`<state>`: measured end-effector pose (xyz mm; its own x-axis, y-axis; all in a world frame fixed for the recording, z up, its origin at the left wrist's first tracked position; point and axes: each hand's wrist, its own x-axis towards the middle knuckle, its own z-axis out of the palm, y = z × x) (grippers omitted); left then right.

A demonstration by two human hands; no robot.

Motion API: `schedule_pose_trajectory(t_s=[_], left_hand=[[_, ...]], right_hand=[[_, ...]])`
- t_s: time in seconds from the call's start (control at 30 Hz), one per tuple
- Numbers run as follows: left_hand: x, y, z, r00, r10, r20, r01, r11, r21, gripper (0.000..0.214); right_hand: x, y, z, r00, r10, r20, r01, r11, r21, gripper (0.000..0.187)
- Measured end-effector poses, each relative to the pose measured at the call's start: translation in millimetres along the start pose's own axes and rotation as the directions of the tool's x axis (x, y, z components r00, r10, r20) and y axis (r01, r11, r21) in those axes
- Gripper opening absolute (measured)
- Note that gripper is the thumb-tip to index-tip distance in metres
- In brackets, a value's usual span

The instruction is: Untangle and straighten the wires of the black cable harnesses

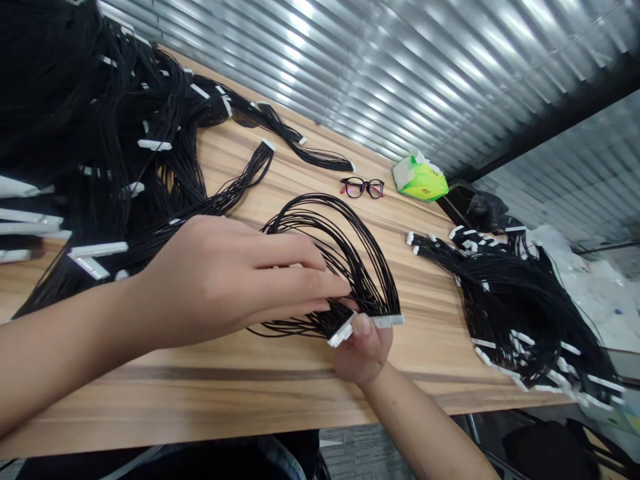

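Note:
A wire harness (300, 220) of many thin black wires is bent into a loop above the table, its two white connectors side by side. My right hand (365, 347) is closed on these ends, thumb against the left connector (343, 331) and beside the right connector (390, 321). My left hand (245, 273) reaches over the wires from the left, fingers stretched out and slightly apart. Its fingertips lie at the wires just behind the connectors; its thumb is hidden beneath, and whether it presses on the wires is unclear.
A large heap of black harnesses (125, 120) covers the left side of the wooden table (225, 393). Another pile (515, 300) lies at the right. Eyeglasses (363, 187) and a green tissue pack (420, 177) rest near the corrugated metal wall (375, 67).

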<state>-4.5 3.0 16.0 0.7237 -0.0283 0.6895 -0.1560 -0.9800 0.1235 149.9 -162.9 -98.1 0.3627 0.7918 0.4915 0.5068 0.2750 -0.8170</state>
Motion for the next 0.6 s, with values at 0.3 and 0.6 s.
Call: schedule_pose_trajectory(t_s=[0.3,0.6], left_hand=[[-0.9,5.7,-0.2,0.999,-0.036,-0.024,0.037,0.999,0.023,0.021],[-6.8,19.2,8.8,0.985,-0.150,-0.090,0.145,0.987,-0.064,0.021]], right_hand=[[7.8,-3.1,-0.3,0.998,0.017,-0.060,-0.018,1.000,-0.023,0.042],[16.2,-20.6,-1.1,0.982,-0.067,-0.178,0.074,0.997,0.032,0.026]])
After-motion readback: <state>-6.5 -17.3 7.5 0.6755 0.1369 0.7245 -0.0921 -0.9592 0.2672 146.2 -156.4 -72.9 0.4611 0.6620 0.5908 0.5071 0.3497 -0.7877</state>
